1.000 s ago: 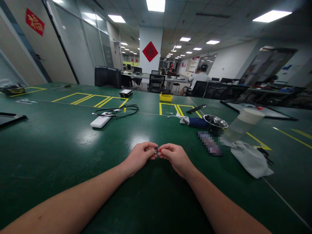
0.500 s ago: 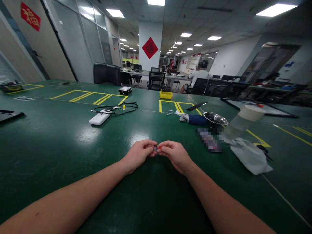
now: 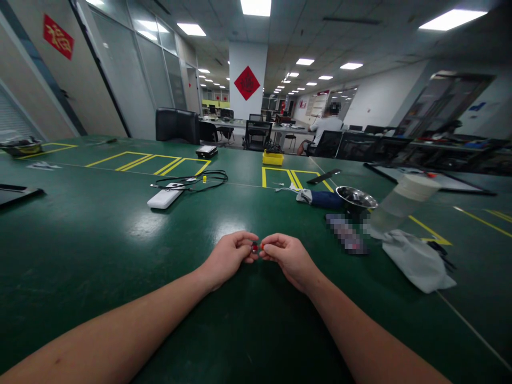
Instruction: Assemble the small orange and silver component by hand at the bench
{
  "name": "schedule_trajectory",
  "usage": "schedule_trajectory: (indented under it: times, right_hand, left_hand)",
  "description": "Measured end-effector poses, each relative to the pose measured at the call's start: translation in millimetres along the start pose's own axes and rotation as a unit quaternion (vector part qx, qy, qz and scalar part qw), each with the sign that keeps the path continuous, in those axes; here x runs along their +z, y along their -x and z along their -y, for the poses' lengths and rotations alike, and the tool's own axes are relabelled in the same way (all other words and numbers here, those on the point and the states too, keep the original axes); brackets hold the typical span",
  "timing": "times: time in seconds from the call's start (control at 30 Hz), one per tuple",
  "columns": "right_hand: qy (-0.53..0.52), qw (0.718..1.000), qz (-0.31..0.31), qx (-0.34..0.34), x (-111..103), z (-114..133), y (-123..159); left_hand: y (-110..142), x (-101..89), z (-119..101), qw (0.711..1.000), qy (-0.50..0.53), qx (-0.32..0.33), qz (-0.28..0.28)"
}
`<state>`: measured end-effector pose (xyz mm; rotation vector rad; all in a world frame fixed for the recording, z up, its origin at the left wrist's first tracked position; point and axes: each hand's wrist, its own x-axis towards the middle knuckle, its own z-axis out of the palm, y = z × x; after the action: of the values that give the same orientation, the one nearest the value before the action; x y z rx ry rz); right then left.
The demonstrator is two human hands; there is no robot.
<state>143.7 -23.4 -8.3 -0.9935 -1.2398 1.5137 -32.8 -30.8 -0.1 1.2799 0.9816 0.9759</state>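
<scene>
My left hand (image 3: 232,257) pinches a small dark and red piece (image 3: 255,247) between thumb and fingers. Facing it, my right hand (image 3: 288,258) is closed on a small orange piece (image 3: 262,246). Both pieces are too small for me to tell their kind. The fingertips of the two hands almost meet, with a narrow gap between the pieces. My hands are just above or resting on the green table (image 3: 224,330); which of the two I cannot tell.
Left of centre lie a white power bank (image 3: 165,197) and a black cable (image 3: 216,173). On the right are a metal bowl (image 3: 356,198), a phone (image 3: 346,233), a translucent bottle (image 3: 400,205) and a grey cloth pouch (image 3: 416,261). A yellow box (image 3: 272,158) stands farther back. A person (image 3: 326,128) sits beyond.
The pieces now sit slightly apart, and red shows on the one in my left hand. The whole view has shifted a little downward; the table items stay in place.
</scene>
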Motion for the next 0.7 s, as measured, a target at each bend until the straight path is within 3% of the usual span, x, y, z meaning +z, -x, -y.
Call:
schedule_trajectory:
  times: [0.33, 0.7]
  right_hand:
    - [-0.033, 0.999, -0.013, 0.030, 3.9, 6.1, 1.1]
    - [-0.005, 1.000, 0.013, 0.026, 1.5, 1.0, -0.4]
  left_hand:
    - [-2.4, -0.6, 1.2, 0.999, 0.034, -0.035, -0.008]
    - [-0.8, -1.0, 0.4, 0.999, -0.041, 0.000, -0.007]
